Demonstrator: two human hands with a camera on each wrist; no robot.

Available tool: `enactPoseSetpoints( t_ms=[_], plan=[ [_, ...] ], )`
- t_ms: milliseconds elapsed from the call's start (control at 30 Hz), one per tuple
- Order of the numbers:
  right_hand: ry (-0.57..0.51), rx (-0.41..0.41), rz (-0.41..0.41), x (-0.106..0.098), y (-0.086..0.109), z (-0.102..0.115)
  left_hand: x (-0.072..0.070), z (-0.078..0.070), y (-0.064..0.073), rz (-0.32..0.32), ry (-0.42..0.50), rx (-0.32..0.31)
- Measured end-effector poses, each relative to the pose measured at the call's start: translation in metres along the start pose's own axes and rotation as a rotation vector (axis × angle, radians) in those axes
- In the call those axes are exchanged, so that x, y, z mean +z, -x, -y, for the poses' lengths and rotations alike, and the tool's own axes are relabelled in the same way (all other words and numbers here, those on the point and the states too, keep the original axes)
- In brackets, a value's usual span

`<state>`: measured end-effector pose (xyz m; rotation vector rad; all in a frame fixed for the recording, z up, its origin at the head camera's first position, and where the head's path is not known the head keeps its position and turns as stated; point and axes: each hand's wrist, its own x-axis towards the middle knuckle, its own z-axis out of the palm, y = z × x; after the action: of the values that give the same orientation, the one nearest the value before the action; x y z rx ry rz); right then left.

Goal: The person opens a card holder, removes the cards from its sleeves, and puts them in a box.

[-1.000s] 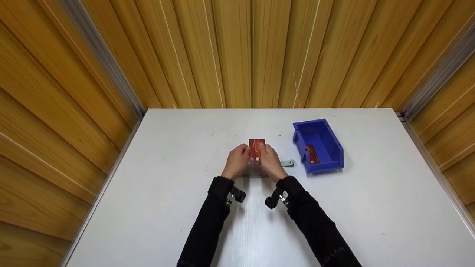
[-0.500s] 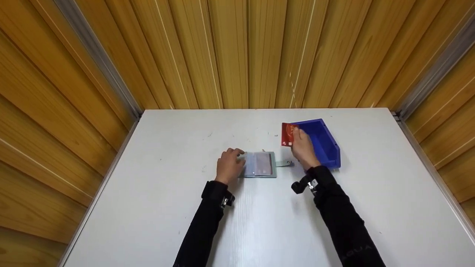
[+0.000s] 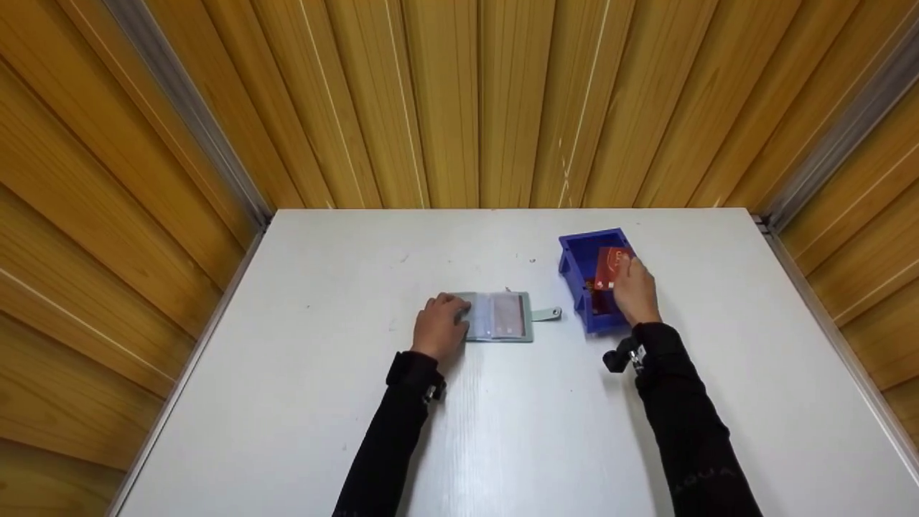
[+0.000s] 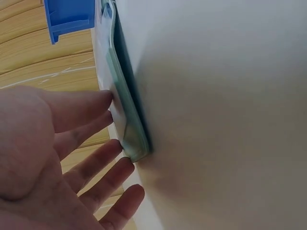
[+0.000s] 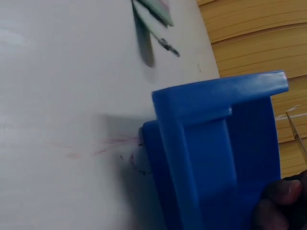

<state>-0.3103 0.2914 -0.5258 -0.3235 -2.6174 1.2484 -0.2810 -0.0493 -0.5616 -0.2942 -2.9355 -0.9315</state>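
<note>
A pale green card holder lies open on the white table, its clear plastic sleeves facing up and its snap strap pointing right. On its left cover rests my left hand; the left wrist view has those fingers spread loosely along the cover's edge. My right hand pinches a red card over the blue bin. Inside the bin lies another dark red card, partly covered by the held one. In the right wrist view only a few fingertips show, at the bin's opening.
The white table ends at a wall of yellow wood-look panels, with similar panels at both sides. The bin stands right of the card holder, beyond the strap's end.
My right hand has carried the red card from above the card holder rightward to over the bin. My left hand has let go of the card and come down on the holder's left cover.
</note>
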Motion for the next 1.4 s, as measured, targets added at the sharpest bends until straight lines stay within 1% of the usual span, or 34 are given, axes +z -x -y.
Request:
enactPoseSetpoints(
  t_ms=[133, 333, 467, 600, 667, 767, 933, 1067, 1233, 1400],
  plan=[
    [0.099, -0.012, 0.018, 0.009, -0.002, -0.007, 0.000, 0.001, 0.001, 0.005, -0.020, 0.014],
    [0.263, -0.043, 0.142, 0.022, -0.001, -0.006, 0.000, 0.002, 0.002, -0.013, -0.034, 0.030],
    [0.392, -0.037, 0.216, 0.025, 0.001, -0.006, 0.000, 0.001, 0.003, -0.006, -0.032, 0.028],
    [0.481, -0.032, 0.236, 0.024, 0.003, -0.008, 0.003, -0.001, 0.004, 0.002, -0.023, 0.035],
    [0.502, -0.036, 0.225, 0.024, 0.004, -0.008, 0.004, -0.002, 0.003, 0.000, -0.022, 0.043],
    [0.510, -0.036, 0.181, 0.027, 0.004, -0.007, 0.004, -0.002, 0.002, -0.002, -0.023, 0.043],
    [0.485, 0.022, 0.071, 0.034, 0.004, -0.007, 0.001, -0.002, 0.002, 0.006, -0.025, 0.042],
    [0.458, 0.034, 0.013, 0.039, 0.004, -0.008, 0.001, 0.000, 0.001, 0.013, -0.025, 0.042],
    [0.429, 0.036, -0.019, 0.043, 0.002, -0.010, 0.001, 0.003, 0.000, 0.014, -0.024, 0.041],
    [0.414, 0.059, -0.029, 0.045, 0.001, -0.009, 0.000, 0.003, 0.000, 0.016, -0.035, 0.043]
  ],
)
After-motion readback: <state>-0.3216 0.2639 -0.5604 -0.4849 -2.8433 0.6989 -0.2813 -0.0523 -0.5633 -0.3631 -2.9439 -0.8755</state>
